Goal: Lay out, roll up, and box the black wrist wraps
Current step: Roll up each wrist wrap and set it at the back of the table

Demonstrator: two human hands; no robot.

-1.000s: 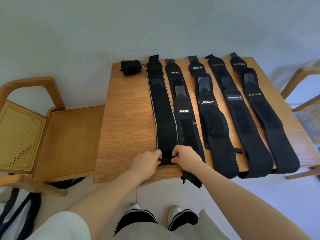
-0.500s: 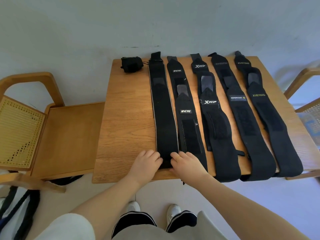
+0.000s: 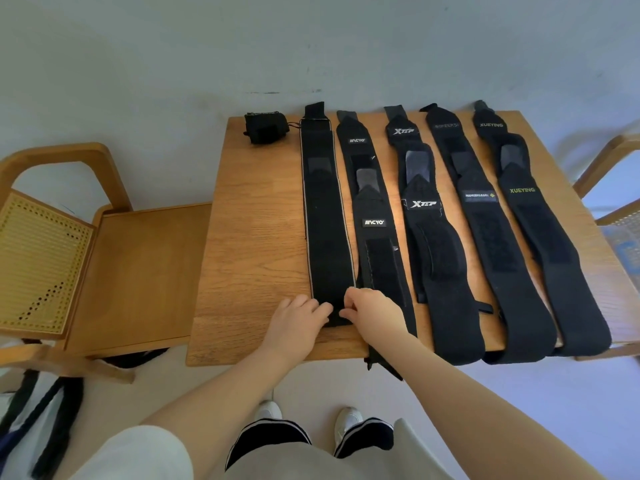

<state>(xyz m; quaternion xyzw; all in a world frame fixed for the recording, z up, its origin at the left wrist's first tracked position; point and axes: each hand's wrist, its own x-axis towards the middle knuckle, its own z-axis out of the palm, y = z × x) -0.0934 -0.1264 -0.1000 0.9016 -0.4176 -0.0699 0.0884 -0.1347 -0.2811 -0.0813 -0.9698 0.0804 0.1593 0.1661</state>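
Wraps: five long black fabric wrist wraps (image 3: 453, 237) flat across the light wooden surface (image 3: 249, 237). Left hand (image 3: 294, 320) and right hand (image 3: 372, 311) now pinch the near end of the leftmost white-edged strap (image 3: 325, 220), lower centre, hands shifted slightly forward; rolling apparently starting. Rolled black wrap (image 3: 265, 128) upper left.

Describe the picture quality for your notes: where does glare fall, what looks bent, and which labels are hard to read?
Head view: a bright glare patch sits on the table between two wraps; the wide lens bows the table edges and the chair; the XUEYING label reads clearly, the neighbouring wrap's far label is too faint.
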